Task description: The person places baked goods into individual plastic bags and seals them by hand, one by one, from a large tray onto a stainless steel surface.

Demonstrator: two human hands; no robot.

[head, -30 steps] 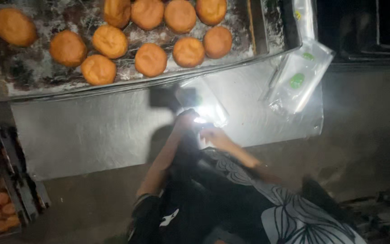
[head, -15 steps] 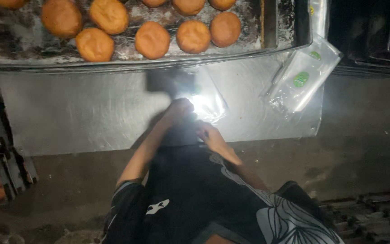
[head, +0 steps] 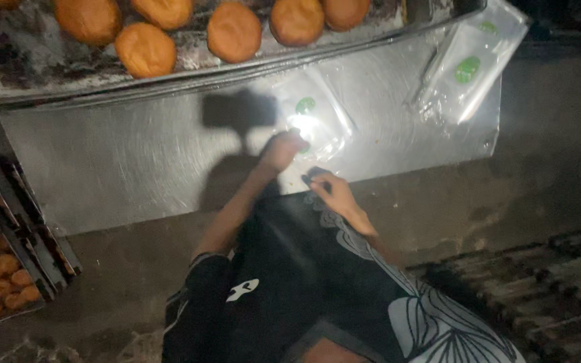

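Below the tray (head: 28, 81) of round buns (head: 145, 50), the head view shows a steel sheet (head: 136, 161) where the left hand (head: 281, 149) rests its curled fingers on a clear bag (head: 311, 121) lying flat in glare, though whether it grips I cannot tell. Just beside, at the sheet's near edge, the right hand (head: 334, 195) pinches a small dark thing (head: 312, 177); more bags (head: 469, 67) lie well apart at the sheet's right end.

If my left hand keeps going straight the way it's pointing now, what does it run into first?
Most likely the clear plastic bag with a green mark, lying on the metal sheet. Your left hand already reaches its near edge, though glare hides any contact. Beyond it sits the baking tray of round buns.
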